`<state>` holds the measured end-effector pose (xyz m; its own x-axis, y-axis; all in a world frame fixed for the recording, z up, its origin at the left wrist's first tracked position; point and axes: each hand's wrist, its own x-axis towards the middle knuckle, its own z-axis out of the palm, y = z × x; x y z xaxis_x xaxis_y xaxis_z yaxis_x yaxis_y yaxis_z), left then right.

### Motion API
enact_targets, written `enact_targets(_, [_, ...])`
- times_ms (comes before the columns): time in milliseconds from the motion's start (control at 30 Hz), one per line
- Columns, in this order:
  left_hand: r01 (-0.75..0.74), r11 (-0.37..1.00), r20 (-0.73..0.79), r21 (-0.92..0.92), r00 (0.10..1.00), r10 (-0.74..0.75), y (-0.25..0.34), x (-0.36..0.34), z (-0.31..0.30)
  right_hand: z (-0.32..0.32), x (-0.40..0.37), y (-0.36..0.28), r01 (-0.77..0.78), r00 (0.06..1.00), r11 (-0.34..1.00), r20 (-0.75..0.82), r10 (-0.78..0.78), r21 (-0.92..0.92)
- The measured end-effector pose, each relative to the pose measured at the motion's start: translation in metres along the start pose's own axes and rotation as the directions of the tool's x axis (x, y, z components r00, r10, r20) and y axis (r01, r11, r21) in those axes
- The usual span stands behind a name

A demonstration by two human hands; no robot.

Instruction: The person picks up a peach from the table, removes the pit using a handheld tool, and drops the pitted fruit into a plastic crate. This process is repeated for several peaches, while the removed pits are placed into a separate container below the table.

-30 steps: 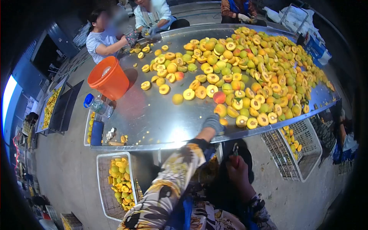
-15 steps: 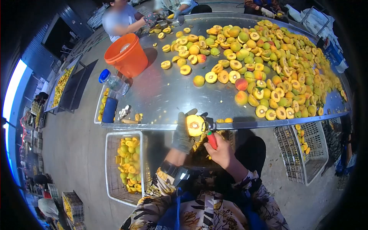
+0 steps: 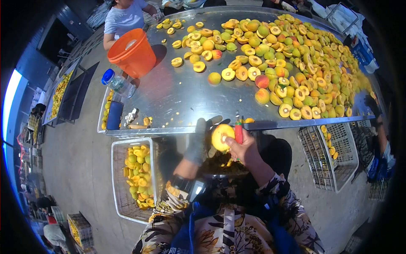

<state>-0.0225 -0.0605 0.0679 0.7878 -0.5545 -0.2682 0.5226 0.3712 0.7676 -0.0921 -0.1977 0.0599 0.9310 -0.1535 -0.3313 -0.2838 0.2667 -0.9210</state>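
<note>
Holds cut peach [image 3: 220,136] in R hand [image 3: 246,150], w/ thumb over it, nr close edge of metal table [image 3: 182,99]; also grips red-handled tool [image 3: 239,133] there. Has gloved L hand [image 3: 197,142] just beside peach; can't tell if grasping or loose.

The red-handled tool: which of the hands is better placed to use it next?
Probably the right hand: it grips the red-handled tool, thumb on the cut fruit; the left hand shows no tool.

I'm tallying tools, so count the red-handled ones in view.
1: the red-handled tool is in the bare right hand, its handle upright beside the cut fruit. Others may be hidden.
</note>
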Motion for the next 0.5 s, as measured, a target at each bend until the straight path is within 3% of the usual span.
enact_targets(33, [-0.120,0.992,-0.040,0.023,0.992,0.121,-0.006,-0.003,0.003,0.008,0.001,-0.002,-0.037,0.995,0.997,-0.092,0.043,0.067])
enact_targets(67, [-0.238,0.970,-0.077,0.051,0.967,0.241,-0.010,-0.004,0.007,0.013,0.001,0.001,-0.030,0.996,0.984,-0.081,0.045,0.178])
enact_targets(133, [-0.266,0.964,-0.115,-0.016,0.958,0.263,-0.012,-0.005,0.013,0.023,0.003,0.012,-0.017,0.998,0.920,-0.056,0.042,0.391])
enact_targets(167, [-0.256,0.966,-0.153,-0.028,0.956,0.249,-0.016,-0.002,0.006,0.028,0.003,0.016,-0.016,0.999,0.943,-0.036,0.030,0.331])
enact_targets(200, [-0.246,0.968,-0.192,-0.040,0.953,0.234,-0.020,0.001,-0.001,0.030,0.006,0.027,0.067,0.994,0.996,-0.091,-0.061,0.065])
enact_targets(233, [-0.235,0.948,-0.266,-0.213,0.948,0.175,-0.022,0.005,-0.006,0.033,0.008,0.035,0.135,0.979,0.969,-0.121,-0.162,-0.207])
enact_targets(300, [-0.249,0.937,-0.339,-0.243,0.927,0.158,-0.020,0.005,-0.011,0.030,0.000,0.038,0.382,0.861,0.699,-0.043,-0.507,-0.604])
enact_targets(400, [-0.268,0.937,-0.342,-0.225,0.922,0.181,-0.014,0.002,-0.007,0.030,-0.021,0.020,0.245,0.955,0.778,0.008,-0.295,-0.578])
enact_targets(500, [-0.289,0.948,-0.318,-0.137,0.919,0.234,-0.017,0.004,-0.008,0.030,-0.023,0.024,0.173,0.977,0.745,0.015,-0.214,-0.644])
